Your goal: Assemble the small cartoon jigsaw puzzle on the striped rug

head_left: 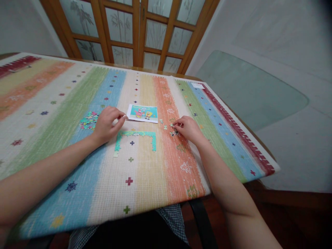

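Note:
My left hand (109, 124) is closed in a pinch by the left edge of a small picture card (144, 113) with two cartoon figures. Whatever is at its fingertips is too small to name. A pile of loose jigsaw pieces (88, 121) lies just left of that hand. Between my hands, and nearer to me, joined teal puzzle pieces (136, 133) form a border with a top and two sides. My right hand (188, 128) pinches a puzzle piece (171, 125) above the orange stripe. A few loose pieces (165, 127) lie beside its fingertips, and others are partly under the hand.
A striped, patterned cloth (145, 173) covers the table. A small white label (197, 85) lies near the far right corner. Beyond the table stand wooden doors with glass panes (121, 26). A dark chair part (202, 221) shows below the front edge.

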`<state>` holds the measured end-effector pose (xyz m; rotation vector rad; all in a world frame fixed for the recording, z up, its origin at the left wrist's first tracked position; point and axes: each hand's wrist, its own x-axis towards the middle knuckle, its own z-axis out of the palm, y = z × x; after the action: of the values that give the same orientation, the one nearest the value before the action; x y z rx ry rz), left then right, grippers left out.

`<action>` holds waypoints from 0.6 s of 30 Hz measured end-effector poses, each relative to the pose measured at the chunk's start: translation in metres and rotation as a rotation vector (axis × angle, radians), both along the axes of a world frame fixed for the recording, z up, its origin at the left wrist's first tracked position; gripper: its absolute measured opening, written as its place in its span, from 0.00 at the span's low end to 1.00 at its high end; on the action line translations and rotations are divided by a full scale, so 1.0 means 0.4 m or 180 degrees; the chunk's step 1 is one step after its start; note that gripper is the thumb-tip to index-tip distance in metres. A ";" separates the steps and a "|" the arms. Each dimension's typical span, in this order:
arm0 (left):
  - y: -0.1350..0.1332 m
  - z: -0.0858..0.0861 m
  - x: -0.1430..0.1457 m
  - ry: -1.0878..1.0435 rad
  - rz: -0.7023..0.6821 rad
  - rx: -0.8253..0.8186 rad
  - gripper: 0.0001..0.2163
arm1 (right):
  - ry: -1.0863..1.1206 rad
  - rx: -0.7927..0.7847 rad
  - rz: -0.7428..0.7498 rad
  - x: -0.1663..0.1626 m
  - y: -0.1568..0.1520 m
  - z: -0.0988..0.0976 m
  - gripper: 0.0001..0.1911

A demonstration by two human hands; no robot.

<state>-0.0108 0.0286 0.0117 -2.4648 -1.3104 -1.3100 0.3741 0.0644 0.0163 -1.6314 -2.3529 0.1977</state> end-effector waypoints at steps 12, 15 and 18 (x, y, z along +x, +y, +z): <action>0.027 0.063 -0.081 -0.0780 0.0762 0.0339 0.13 | -0.0078 -0.0004 0.0050 0.006 0.009 -0.006 0.07; 0.038 0.090 -0.112 -0.0845 0.0863 0.0489 0.13 | -0.0096 0.0007 0.0021 0.005 0.008 -0.005 0.08; 0.046 0.122 -0.142 -0.1004 0.0903 0.0723 0.12 | -0.0093 0.0059 0.0047 0.003 0.003 -0.003 0.08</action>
<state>-0.0675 0.0470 0.0604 -1.8992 -1.4140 -1.7062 0.3755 0.0657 0.0152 -1.6195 -2.3820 0.1556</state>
